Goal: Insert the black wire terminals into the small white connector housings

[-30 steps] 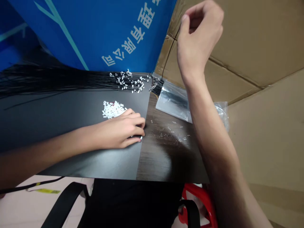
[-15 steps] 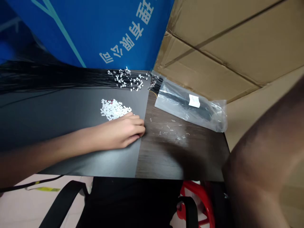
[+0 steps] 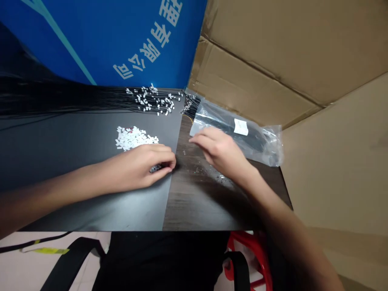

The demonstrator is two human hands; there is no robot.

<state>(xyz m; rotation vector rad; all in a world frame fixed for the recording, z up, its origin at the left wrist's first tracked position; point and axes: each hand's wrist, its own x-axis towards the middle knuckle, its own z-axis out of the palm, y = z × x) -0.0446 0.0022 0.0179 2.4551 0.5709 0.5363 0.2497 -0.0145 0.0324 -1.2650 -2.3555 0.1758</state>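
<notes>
My left hand (image 3: 142,167) rests on a black mat (image 3: 91,214) just below a heap of small white plastic connectors (image 3: 135,138), its fingers curled around a small white-and-grey piece (image 3: 155,168). My right hand (image 3: 220,152) hovers open over the wood-grain tabletop (image 3: 194,206), holding nothing visible. Its fingertips point left, just in front of a clear plastic bag (image 3: 236,133) of black wires with a white label. Farther back, long thin black wires (image 3: 75,101) lie across the mat, with white connectors (image 3: 151,101) on their ends.
A blue printed board (image 3: 106,40) stands behind the mat, and cardboard sheets (image 3: 273,68) fill the right side. Tiny clear bits lie scattered on the wood. Beyond the near table edge are a black bag with straps (image 3: 160,258) and a red plastic frame (image 3: 245,250).
My right hand has come down from the raised position at upper right, where it pinched a thin black wire, to low over the table. My left hand stays near the heap.
</notes>
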